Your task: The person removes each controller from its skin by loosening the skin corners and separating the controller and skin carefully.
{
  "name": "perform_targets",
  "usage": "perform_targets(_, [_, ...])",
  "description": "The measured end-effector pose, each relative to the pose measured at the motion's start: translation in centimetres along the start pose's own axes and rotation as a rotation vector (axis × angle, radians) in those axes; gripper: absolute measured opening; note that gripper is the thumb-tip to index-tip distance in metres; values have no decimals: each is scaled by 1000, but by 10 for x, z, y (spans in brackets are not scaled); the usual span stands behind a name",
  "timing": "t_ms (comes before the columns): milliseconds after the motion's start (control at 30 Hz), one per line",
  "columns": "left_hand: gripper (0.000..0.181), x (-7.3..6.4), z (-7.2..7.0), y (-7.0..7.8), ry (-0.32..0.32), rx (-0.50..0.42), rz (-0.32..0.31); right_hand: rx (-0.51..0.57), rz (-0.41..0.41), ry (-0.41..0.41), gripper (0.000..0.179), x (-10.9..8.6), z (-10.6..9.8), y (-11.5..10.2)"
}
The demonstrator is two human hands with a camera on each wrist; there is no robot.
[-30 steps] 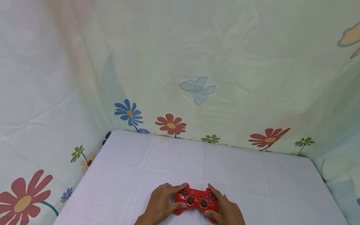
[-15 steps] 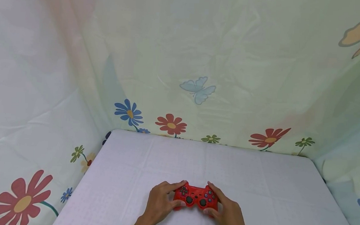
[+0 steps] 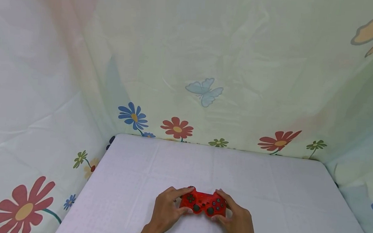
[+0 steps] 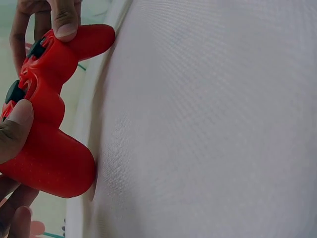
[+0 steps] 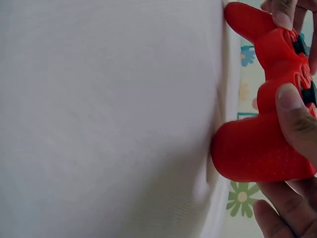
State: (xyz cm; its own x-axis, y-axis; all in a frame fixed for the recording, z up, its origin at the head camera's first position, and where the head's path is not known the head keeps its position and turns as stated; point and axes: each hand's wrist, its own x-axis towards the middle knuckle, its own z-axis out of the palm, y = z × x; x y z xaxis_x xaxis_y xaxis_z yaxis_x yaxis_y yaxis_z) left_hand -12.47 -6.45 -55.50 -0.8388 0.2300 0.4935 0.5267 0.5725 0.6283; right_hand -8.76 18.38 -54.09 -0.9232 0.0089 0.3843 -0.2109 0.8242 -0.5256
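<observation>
Near the front middle of the white-covered table, a red game controller [image 3: 203, 199] with two black thumbsticks is held between both hands. My left hand [image 3: 166, 210] grips its left side, index finger along the top shoulder and thumb [image 4: 18, 124] beside a thumbstick. On the other side my right hand [image 3: 239, 218] pinches the controller the same way, its thumb [image 5: 295, 119] near the right thumbstick. In both wrist views the handles of the controller [image 4: 54, 161] reach down close to the cloth; whether they touch it I cannot tell.
The table [image 3: 159, 164] is covered with a pale cloth. Behind it hangs a light curtain [image 3: 239, 56] printed with flowers and a blue butterfly, and more of the printed cloth stands at the left and right sides.
The controller has moved slightly away from me and its face has tilted a little more toward the camera. Both hands have kept their grip on it.
</observation>
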Motion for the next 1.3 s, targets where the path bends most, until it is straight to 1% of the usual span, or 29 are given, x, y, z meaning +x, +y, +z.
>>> perform_targets(200, [75, 1, 2, 1, 42, 38, 57, -2, -61, 92, 96, -1, 5, 5])
perform_targets(333, [76, 1, 3, 2, 54, 51, 61, -2, -85, 121, 96, 0, 6, 5])
perform_targets(567, [80, 0, 5, 2, 61, 61, 77, -20, -61, 97, 94, 2, 3, 1])
perform_targets(667, [81, 0, 4, 2, 44, 46, 64, -7, -53, 78, 94, 2, 4, 2])
perform_targets(800, [78, 1, 2, 2, 17, -15, 30, 56, -54, 46, 93, 2, 3, 4])
perform_targets(900, [76, 2, 0, 3, -5, -50, 19, 119, -59, 26, 89, 1, 2, 6])
perform_targets(1000, [76, 4, -3, 4, -35, -50, 14, 175, -30, -15, 84, 0, 1, 8])
perform_targets(1067, [76, 5, -4, 4, -57, -52, 5, 216, 12, -53, 81, -1, -1, 9])
perform_targets(1167, [73, 6, -7, 4, -97, -70, -27, 274, 93, -110, 76, 0, -3, 10])
perform_targets(1300, [69, 8, -9, 4, -137, -97, -50, 310, 169, -168, 77, 1, -6, 9])
